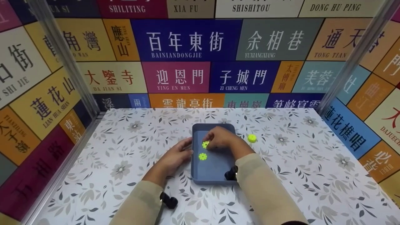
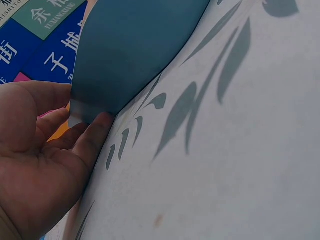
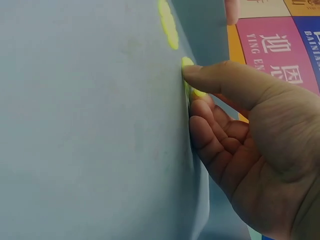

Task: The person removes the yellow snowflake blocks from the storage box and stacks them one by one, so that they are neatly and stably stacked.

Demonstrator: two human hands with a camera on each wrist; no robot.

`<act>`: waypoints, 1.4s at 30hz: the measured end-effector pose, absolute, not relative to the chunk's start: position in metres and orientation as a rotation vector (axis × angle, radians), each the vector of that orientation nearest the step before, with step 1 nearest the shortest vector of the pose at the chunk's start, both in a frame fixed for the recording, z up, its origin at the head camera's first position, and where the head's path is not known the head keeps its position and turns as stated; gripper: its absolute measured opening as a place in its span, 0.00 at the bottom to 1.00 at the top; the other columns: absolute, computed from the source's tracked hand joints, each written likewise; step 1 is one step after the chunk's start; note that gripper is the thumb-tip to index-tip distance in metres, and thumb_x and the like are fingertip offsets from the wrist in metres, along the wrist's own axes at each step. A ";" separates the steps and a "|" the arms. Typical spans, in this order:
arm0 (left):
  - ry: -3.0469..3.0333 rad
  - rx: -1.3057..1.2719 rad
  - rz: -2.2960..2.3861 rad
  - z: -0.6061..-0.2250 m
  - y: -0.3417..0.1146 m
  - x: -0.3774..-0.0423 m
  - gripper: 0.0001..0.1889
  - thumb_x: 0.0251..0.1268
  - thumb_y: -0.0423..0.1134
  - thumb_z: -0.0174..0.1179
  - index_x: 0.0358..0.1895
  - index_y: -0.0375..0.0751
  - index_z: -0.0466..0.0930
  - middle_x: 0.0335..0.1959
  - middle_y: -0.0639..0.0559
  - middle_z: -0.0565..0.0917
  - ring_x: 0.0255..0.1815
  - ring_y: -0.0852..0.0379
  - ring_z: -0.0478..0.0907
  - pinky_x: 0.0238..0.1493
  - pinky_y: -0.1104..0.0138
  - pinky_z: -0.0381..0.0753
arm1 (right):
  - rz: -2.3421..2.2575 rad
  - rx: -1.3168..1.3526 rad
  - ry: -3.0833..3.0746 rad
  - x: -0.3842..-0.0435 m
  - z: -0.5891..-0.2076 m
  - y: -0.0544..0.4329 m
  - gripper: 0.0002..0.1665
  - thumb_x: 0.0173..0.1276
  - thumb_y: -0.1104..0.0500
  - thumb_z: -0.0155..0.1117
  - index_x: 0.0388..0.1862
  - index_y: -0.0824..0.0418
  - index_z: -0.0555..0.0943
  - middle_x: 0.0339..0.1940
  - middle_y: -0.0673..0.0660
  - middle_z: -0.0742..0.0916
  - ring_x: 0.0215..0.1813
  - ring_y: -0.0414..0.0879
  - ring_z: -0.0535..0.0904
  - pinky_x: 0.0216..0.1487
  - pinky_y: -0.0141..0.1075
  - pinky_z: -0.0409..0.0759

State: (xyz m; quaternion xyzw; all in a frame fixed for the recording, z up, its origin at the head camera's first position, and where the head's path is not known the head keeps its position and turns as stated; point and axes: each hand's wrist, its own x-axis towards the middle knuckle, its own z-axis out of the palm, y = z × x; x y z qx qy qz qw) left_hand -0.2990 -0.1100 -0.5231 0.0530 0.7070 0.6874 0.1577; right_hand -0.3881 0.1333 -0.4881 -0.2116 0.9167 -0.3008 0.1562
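Note:
A blue-grey tray (image 1: 215, 168) lies on the table, and my left hand (image 1: 177, 155) touches the outside of its left wall with thumb and fingertips. My right hand (image 1: 221, 137) is inside the tray near its far end. Between its thumb and fingers it pinches a yellow-green snowflake disc (image 3: 187, 62), partly covered by the thumb. A bit of yellow-green (image 3: 199, 93) also shows under the thumb; whether it is a second disc I cannot tell. Another snowflake disc (image 1: 202, 156) lies flat on the tray floor, nearer the person.
To the right of the tray, several yellow-green snowflake discs (image 1: 252, 138) appear stacked on the flower-patterned tablecloth (image 1: 281, 175). Walls with coloured street-name panels (image 1: 187, 40) enclose the table at the back and sides.

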 end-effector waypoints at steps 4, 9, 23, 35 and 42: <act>2.021 0.130 1.964 -0.523 -0.110 -0.299 0.36 0.76 0.34 0.60 0.85 0.51 0.63 0.86 0.48 0.65 0.86 0.44 0.64 0.85 0.48 0.67 | -0.919 -0.545 2.620 -0.388 -0.486 0.137 0.20 0.57 0.62 0.80 0.49 0.49 0.93 0.41 0.49 0.94 0.39 0.41 0.85 0.40 0.34 0.84; 2.000 0.159 1.991 -0.522 -0.109 -0.297 0.36 0.76 0.32 0.59 0.85 0.49 0.62 0.86 0.46 0.64 0.85 0.43 0.64 0.85 0.47 0.67 | -0.965 -0.504 2.594 -0.391 -0.483 0.142 0.19 0.58 0.57 0.82 0.51 0.49 0.93 0.43 0.51 0.94 0.41 0.43 0.87 0.44 0.36 0.85; 2.001 0.147 2.014 -0.523 -0.107 -0.298 0.36 0.76 0.31 0.59 0.85 0.47 0.63 0.86 0.45 0.65 0.86 0.42 0.64 0.86 0.48 0.66 | -1.594 -0.288 2.311 -0.384 -0.442 0.167 0.26 0.65 0.59 0.81 0.63 0.56 0.88 0.54 0.56 0.88 0.52 0.47 0.88 0.67 0.49 0.88; 2.012 0.167 2.004 -0.524 -0.110 -0.299 0.36 0.76 0.32 0.60 0.85 0.48 0.62 0.86 0.45 0.65 0.86 0.41 0.62 0.86 0.47 0.66 | -1.812 -0.191 2.354 -0.363 -0.444 0.237 0.32 0.69 0.56 0.78 0.72 0.59 0.82 0.60 0.55 0.84 0.54 0.41 0.87 0.60 0.33 0.89; 1.956 0.158 2.042 -0.525 -0.108 -0.298 0.36 0.76 0.30 0.58 0.85 0.47 0.63 0.86 0.46 0.65 0.88 0.43 0.60 0.87 0.48 0.63 | -1.854 -0.106 2.369 -0.359 -0.459 0.269 0.34 0.72 0.55 0.75 0.75 0.58 0.78 0.58 0.51 0.83 0.57 0.39 0.85 0.61 0.31 0.88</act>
